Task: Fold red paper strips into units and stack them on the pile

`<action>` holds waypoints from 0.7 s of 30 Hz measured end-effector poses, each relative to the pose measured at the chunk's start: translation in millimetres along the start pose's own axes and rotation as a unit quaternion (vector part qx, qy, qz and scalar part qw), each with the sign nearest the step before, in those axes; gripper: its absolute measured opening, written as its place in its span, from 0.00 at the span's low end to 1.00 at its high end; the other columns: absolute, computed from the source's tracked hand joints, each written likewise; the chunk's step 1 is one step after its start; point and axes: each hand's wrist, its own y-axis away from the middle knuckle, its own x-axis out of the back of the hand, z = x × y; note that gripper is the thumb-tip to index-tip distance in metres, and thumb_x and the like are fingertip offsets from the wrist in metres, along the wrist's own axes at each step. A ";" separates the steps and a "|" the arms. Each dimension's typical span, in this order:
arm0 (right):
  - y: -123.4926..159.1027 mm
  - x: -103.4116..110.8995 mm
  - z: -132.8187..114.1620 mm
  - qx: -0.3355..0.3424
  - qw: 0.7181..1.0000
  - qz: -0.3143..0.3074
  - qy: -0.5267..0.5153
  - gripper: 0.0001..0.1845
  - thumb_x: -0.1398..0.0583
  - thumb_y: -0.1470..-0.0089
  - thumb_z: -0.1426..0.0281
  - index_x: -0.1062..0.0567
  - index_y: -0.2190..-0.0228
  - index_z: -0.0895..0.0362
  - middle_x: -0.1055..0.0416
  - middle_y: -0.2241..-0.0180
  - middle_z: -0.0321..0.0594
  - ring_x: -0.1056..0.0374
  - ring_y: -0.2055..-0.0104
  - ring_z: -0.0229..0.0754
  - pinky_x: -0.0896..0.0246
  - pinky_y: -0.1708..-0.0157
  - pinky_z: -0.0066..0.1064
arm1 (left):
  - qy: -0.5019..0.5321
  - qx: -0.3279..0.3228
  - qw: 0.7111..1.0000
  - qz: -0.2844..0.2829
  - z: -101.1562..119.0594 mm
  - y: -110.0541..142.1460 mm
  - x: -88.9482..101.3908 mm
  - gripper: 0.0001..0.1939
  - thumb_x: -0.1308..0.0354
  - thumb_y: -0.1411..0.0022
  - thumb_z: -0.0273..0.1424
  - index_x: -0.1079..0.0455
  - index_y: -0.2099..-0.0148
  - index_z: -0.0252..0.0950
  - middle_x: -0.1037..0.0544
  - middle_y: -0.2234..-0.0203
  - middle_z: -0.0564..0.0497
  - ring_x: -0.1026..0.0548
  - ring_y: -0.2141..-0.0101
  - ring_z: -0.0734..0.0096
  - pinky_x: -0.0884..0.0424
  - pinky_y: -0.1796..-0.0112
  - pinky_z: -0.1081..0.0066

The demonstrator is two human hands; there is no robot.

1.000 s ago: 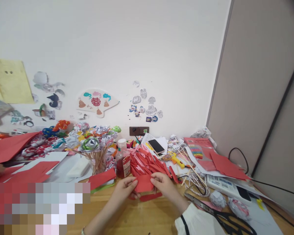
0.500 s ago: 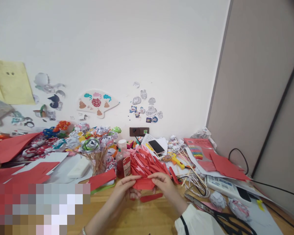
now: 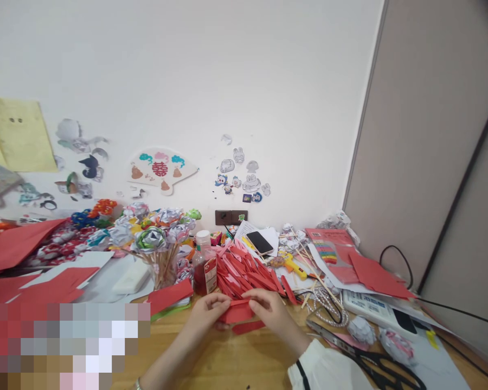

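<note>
Between my two hands is a small piece of red paper [image 3: 238, 312], pinched at both ends. My left hand [image 3: 211, 310] grips its left end, thumb on the near face. On the right end, my right hand [image 3: 266, 306] has its thumb and fingers closed. Just below lies a loose red paper strip [image 3: 249, 327] on the wooden table [image 3: 236, 360]. Right behind my hands rises a heap of folded red paper strips [image 3: 244, 271]. Some of my fingertips are hidden behind the held paper.
Left of the heap stand a bottle of red liquid [image 3: 202, 265] and paper flowers on sticks [image 3: 156, 244]. To the right are a yellow glue gun [image 3: 295, 266], a phone [image 3: 260, 242], black-handled scissors [image 3: 374, 360] and a power strip [image 3: 374, 311]. Red sheets [image 3: 57, 290] cover the left side.
The red paper has tilted, showing more of its near face between my hands. My thumbs have shifted on it. A co-worker's hand at the left edge has gone from view.
</note>
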 end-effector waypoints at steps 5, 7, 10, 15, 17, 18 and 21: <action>-0.8 -3.5 -2.6 -0.020 0.999 -0.029 0.016 0.13 0.46 0.51 0.65 0.26 0.68 0.59 0.28 0.69 0.42 0.34 0.67 0.42 0.41 0.67 0.29 | -0.053 -0.029 0.998 -0.011 -3.6 -1.8 -2.0 0.20 0.37 0.66 0.42 0.33 0.74 0.32 0.32 0.86 0.58 0.34 0.84 0.76 0.34 0.81 0.75; -0.9 -6.4 -1.6 -0.027 0.999 -0.037 0.023 0.12 0.45 0.52 0.66 0.26 0.70 0.59 0.28 0.70 0.41 0.34 0.68 0.42 0.42 0.68 0.29 | -0.060 -0.037 0.997 -0.013 -5.5 -2.1 -3.1 0.20 0.38 0.65 0.42 0.33 0.74 0.32 0.31 0.85 0.56 0.34 0.83 0.76 0.35 0.81 0.75; -0.8 -8.7 0.4 -0.040 0.998 -0.042 0.022 0.11 0.45 0.52 0.67 0.25 0.71 0.59 0.28 0.71 0.41 0.34 0.69 0.42 0.43 0.69 0.28 | -0.078 -0.057 0.995 -0.009 -7.0 -1.9 -4.3 0.16 0.38 0.63 0.39 0.32 0.74 0.31 0.29 0.84 0.55 0.33 0.82 0.75 0.38 0.80 0.76; -1.7 -7.4 5.1 -0.055 0.997 -0.055 0.018 0.10 0.45 0.53 0.68 0.25 0.72 0.59 0.28 0.73 0.39 0.36 0.70 0.40 0.45 0.71 0.27 | -0.108 -0.064 0.992 -0.011 -5.4 -0.3 -5.9 0.13 0.39 0.62 0.37 0.32 0.76 0.31 0.28 0.83 0.53 0.33 0.80 0.75 0.39 0.78 0.77; -2.2 -6.9 7.5 -0.059 0.996 -0.064 0.013 0.11 0.46 0.52 0.68 0.26 0.73 0.60 0.30 0.75 0.38 0.37 0.71 0.39 0.46 0.72 0.26 | -0.108 -0.040 0.993 -0.023 -5.4 0.8 -6.4 0.15 0.40 0.61 0.39 0.32 0.75 0.30 0.28 0.82 0.53 0.32 0.80 0.74 0.39 0.78 0.76; -2.4 -6.8 8.7 -0.062 0.996 -0.069 0.011 0.11 0.46 0.52 0.68 0.26 0.74 0.60 0.30 0.76 0.37 0.37 0.72 0.38 0.47 0.73 0.25 | -0.109 -0.024 0.993 -0.036 -5.8 1.5 -6.5 0.17 0.41 0.60 0.41 0.32 0.74 0.30 0.28 0.82 0.53 0.32 0.80 0.74 0.38 0.79 0.76; -2.5 -6.4 10.8 -0.063 0.995 -0.082 0.005 0.11 0.46 0.52 0.68 0.27 0.75 0.61 0.32 0.77 0.36 0.39 0.73 0.37 0.48 0.73 0.24 | -0.128 0.010 0.989 -0.077 -7.8 2.9 -6.2 0.19 0.45 0.58 0.44 0.32 0.74 0.30 0.31 0.84 0.55 0.33 0.82 0.74 0.38 0.79 0.75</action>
